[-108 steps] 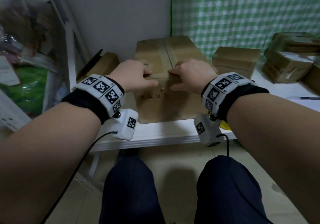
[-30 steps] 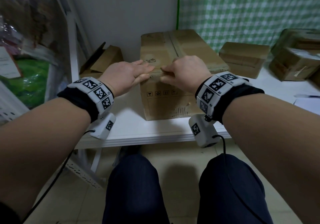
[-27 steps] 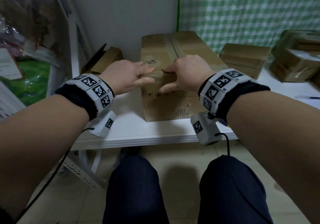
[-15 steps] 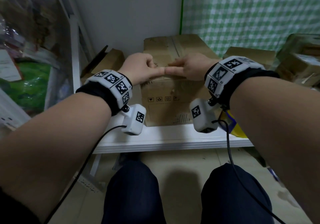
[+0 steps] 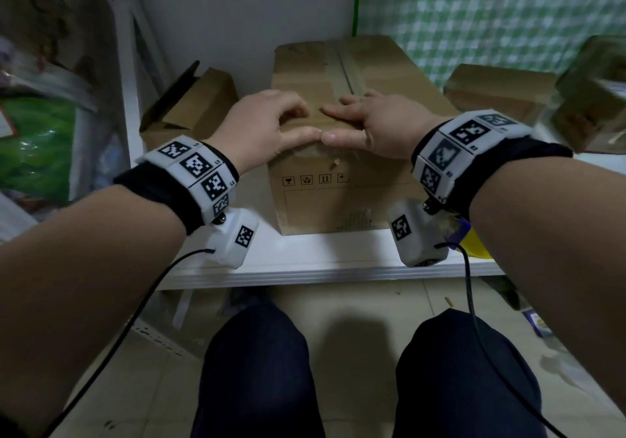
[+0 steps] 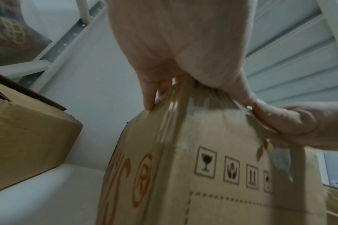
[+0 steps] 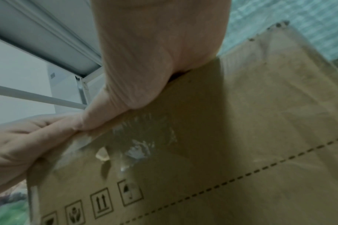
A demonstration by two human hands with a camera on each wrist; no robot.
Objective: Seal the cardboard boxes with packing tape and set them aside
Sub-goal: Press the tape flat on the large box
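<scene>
Cardboard box (image 5: 342, 197), the tall one at frame centre, stands on the white shelf (image 5: 305, 261) with its near face turned to the camera; handling symbols are printed on that face, and clear tape (image 7: 145, 141) is wrinkled over its top near edge. Nearest, at the bottom of the frame, are the person's dark-trousered knees (image 5: 257, 366). Above them the left hand (image 5: 261, 126) lies on the box's near top edge, fingers curled onto the top and thumb pressing the tape along the edge. The right hand (image 5: 376, 122) lies flat on the top, fingers straight, its thumb tip meeting the left thumb. Farther back, an open box (image 5: 200, 105) sits at centre left and more boxes (image 5: 498, 92) at upper right before a green checked curtain (image 5: 491, 11).
</scene>
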